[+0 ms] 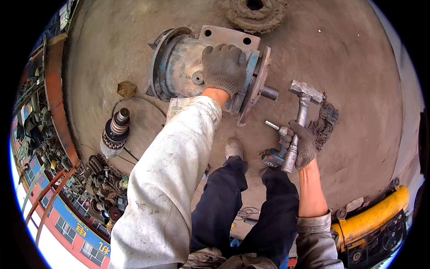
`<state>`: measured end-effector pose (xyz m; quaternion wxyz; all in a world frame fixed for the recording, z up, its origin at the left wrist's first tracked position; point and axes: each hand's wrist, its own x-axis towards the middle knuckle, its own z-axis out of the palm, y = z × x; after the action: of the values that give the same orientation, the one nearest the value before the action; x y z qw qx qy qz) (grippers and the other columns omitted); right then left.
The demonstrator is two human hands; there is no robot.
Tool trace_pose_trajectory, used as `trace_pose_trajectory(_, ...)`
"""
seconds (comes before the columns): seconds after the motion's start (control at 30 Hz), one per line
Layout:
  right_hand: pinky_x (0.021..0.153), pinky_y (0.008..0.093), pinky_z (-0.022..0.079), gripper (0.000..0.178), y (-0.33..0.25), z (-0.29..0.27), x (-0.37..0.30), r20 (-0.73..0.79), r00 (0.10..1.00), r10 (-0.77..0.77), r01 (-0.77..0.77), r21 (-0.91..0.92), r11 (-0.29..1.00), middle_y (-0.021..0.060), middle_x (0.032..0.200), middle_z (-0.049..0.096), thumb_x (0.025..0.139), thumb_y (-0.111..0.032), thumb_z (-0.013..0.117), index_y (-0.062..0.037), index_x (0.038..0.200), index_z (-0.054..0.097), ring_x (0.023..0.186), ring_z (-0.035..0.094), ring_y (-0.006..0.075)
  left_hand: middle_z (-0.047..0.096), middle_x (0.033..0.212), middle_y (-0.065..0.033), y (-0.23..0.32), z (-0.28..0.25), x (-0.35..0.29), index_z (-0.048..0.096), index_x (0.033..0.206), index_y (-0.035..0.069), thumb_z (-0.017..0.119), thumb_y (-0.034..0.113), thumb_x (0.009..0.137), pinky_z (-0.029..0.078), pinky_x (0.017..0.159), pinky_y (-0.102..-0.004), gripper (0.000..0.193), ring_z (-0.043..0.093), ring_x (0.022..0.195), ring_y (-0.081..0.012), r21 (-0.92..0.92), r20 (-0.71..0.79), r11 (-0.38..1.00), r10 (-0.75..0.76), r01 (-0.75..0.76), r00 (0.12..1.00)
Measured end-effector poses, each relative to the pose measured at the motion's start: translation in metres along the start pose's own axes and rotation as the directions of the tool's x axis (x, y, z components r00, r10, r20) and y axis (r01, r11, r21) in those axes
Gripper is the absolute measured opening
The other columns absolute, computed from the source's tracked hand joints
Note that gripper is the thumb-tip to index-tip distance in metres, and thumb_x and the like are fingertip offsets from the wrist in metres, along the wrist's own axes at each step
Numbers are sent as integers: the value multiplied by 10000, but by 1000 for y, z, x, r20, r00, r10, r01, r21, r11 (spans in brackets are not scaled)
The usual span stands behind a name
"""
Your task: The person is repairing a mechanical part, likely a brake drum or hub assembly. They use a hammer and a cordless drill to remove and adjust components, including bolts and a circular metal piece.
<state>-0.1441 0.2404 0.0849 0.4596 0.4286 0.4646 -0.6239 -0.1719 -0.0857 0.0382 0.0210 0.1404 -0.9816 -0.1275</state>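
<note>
My left hand (222,68), in a dark worn glove, lies on top of a rusty, blue-flecked motor housing (181,67). Its fingers curl over the far side, where their tips are hidden. The housing lies on its side with round flanges at both ends, and a short shaft (269,93) sticks out of the right flange (255,87). Off to the right, my gloved right hand (304,144) is closed round the metal handle of a sledgehammer (303,105), its head pointing away from me. Beneath that hand, a blue cordless power tool (274,158) is partly covered.
A crumpled dark rag (326,122) lies beside the hammer head. Beyond the housing is a dirt-caked round part (255,15). A stepped shaft part (117,130) stands at left near a small brown block (126,89). Scrap parts (105,188) and a yellow machine (376,219) flank the floor.
</note>
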Motion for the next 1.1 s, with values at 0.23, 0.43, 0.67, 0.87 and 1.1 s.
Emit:
trace_pose_trajectory(0.23,473,269,495,268,-1,91,1,-9,999,45,-45,-39,998,-12,832,601,1026,-199,732,-92,1238,607,589,562,87,799,1172,-104,6,-10,9,801,1072,102,625,293,1038,440,1079,-523,262,705,1171,-345,-16,109,1000,17,-16,994)
trace_pose_trajectory(0.43,472,275,494,235,-7,91,1,14,994,112,-112,20,993,-23,817,588,1030,-201,728,-102,1212,617,579,552,85,786,1228,-109,5,-10,11,803,1116,97,615,296,1043,425,1101,-530,283,681,1223,-346,-2,158,1000,18,-18,987)
trace_pose_trajectory(0.67,451,265,487,220,-30,29,-7,-204,976,-83,114,149,982,-11,795,576,1047,-190,720,-69,1197,615,581,562,84,784,1235,-109,2,-12,10,805,1115,95,620,293,1037,430,1093,-531,282,681,1221,-356,-7,186,1000,16,-15,982)
trace_pose_trajectory(0.87,503,286,529,225,-40,-8,26,-423,880,-219,390,377,840,19,769,576,1033,-185,718,-23,1157,624,580,577,103,785,1230,-103,5,-9,8,807,1108,97,627,289,1037,427,1090,-537,273,684,1218,-351,6,193,1000,23,-25,981)
trace_pose_trajectory(1.1,442,304,486,189,-6,76,22,47,983,177,-178,23,984,-4,783,548,1001,-153,716,-84,1136,603,566,550,103,781,1261,-109,4,-11,8,810,1134,97,621,288,1039,407,1131,-529,285,675,1255,-348,-18,281,1000,9,-4,960)
